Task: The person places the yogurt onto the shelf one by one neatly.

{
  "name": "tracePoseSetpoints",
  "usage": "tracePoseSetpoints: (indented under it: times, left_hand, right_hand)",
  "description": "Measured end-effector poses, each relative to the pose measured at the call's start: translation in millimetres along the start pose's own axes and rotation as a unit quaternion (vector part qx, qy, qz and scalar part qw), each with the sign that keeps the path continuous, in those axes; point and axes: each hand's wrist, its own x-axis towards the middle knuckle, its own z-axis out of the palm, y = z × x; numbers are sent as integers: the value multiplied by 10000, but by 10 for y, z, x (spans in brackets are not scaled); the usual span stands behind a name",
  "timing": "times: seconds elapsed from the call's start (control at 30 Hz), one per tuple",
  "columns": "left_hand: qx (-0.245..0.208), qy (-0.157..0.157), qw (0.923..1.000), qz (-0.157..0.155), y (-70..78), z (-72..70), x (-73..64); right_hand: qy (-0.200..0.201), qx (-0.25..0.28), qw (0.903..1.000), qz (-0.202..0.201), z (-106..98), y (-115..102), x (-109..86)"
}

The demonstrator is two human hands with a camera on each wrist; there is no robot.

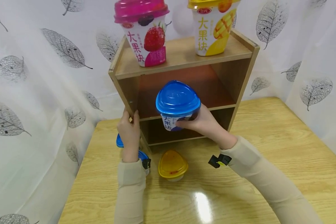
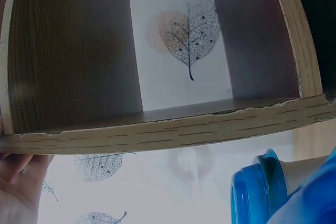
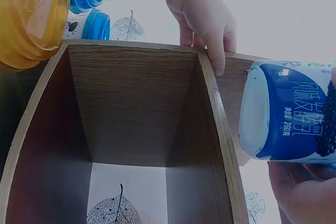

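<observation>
My right hand holds a yogurt cup with a blue lid in front of the middle opening of a small wooden shelf. In the right wrist view, the cup's blue and white label shows, with the base facing the shelf and fingers under its side. At the shelf's left side, my left hand grips the front edge of the side panel between thumb and fingers. The left wrist view shows only part of that hand against the panel.
On top of the shelf stand a pink-lidded yogurt cup and a yellow-lidded one. Another yellow-lidded cup stands on the wooden table before the shelf. Two blue lids show partly behind my left arm.
</observation>
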Motion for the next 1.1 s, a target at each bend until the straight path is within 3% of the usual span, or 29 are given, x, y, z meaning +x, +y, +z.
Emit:
tracePoseSetpoints:
  times: [0.37, 0.73, 0.9, 1.1]
  left_hand:
    - [34, 16, 10000, 14, -4, 16, -1]
    - [79, 13, 10000, 53, -17, 9, -9]
    - [68, -5, 10000, 73, -13, 4, -6]
    - [44, -27, 10000, 37, 0, -6, -5]
  right_hand:
    - [111, 17, 9995, -281, 105, 73, 148]
    - [913, 43, 9954, -274, 229, 112, 171]
    - [1324, -78, 9911, 51, 313, -74, 141]
    - [1613, -322, 9863, -89, 386, -174, 131]
